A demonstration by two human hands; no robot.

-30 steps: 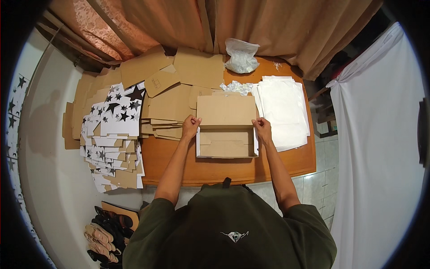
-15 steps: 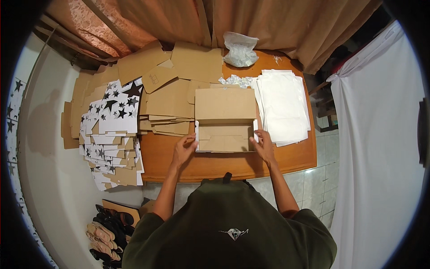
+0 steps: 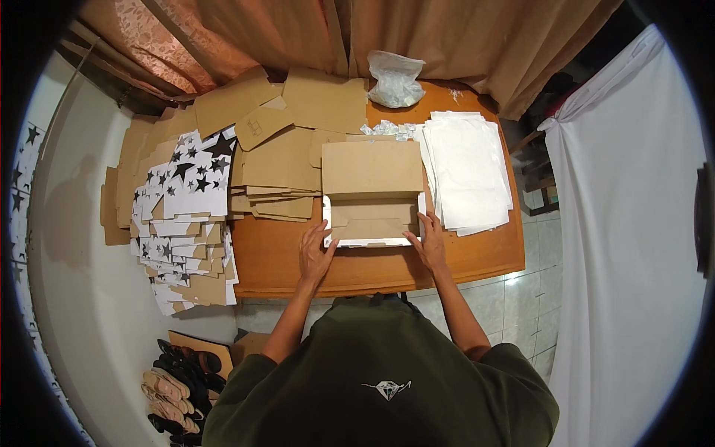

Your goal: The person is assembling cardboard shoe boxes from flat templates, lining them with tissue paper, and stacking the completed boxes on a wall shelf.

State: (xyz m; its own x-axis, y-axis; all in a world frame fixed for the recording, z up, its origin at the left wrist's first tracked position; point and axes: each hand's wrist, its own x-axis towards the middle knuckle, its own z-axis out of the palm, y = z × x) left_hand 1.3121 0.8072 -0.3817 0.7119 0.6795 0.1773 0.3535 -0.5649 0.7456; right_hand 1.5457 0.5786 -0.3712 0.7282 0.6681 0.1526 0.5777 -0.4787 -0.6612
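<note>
A cardboard box (image 3: pixel 374 227) stands on the wooden table in front of me, brown inside with white along its rim. Its lid (image 3: pixel 371 168) is raised and leans away at the far side. My left hand (image 3: pixel 315 249) grips the front left corner, thumb at the front wall and fingers along the side. At the front right corner, my right hand (image 3: pixel 428 240) grips in the same way. Inside the box, a folded flap lies against the bottom.
Flat cardboard blanks (image 3: pixel 279 164) are piled at the left, beside star-printed white ones (image 3: pixel 197 179). White paper sheets (image 3: pixel 465 171) lie stacked on the right. Small white packets (image 3: pixel 391 130) and a clear plastic bag (image 3: pixel 396 80) sit behind the box. Shoes (image 3: pixel 175 395) stand below left.
Both hands have shifted to the box's front corners, thumbs now at the front wall. The white front rim shows more than before.
</note>
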